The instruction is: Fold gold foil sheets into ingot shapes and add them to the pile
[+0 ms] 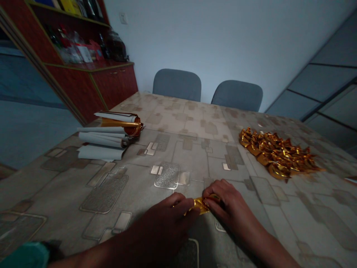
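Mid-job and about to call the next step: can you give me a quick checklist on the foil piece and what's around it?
1. Grip: the left hand and right hand both hold the crinkled gold foil piece at either side: ok.
2. What is inside the foil: fingers hide it: cannot tell.
3. Heap of crinkled gold foil pieces: lies apart from the hands, to the right: ok.
4. Rolled white-backed sheets and gold foil roll: lie to the left, away from the hands: ok.
5. Light on the hands: shadowed, detail is poor: not ok.
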Motion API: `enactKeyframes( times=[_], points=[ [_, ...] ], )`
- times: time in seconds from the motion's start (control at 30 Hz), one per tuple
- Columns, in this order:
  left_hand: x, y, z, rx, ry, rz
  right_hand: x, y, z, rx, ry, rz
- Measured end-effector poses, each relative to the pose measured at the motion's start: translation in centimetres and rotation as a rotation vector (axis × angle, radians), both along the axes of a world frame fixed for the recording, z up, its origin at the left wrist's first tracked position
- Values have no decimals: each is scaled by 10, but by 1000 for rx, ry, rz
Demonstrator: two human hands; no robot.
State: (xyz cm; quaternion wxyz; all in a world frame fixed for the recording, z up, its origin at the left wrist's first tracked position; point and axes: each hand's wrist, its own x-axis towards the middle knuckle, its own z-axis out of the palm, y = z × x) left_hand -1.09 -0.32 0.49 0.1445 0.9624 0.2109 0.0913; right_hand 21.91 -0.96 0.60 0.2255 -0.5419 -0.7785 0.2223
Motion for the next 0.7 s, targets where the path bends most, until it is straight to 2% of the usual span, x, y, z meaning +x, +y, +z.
enactKeyframes(
  times=[0.27, 0.4, 0.7],
  points=[
    [-2, -1, -6, 79, 3, -51, 1, 1, -1, 0, -14, -8],
    [-3, 0, -7, 51, -16, -21, 0, 2, -1, 0, -4, -17],
    [-2, 1, 2, -15, -41, -33, -2, 3, 1, -20, -32, -46]
  ],
)
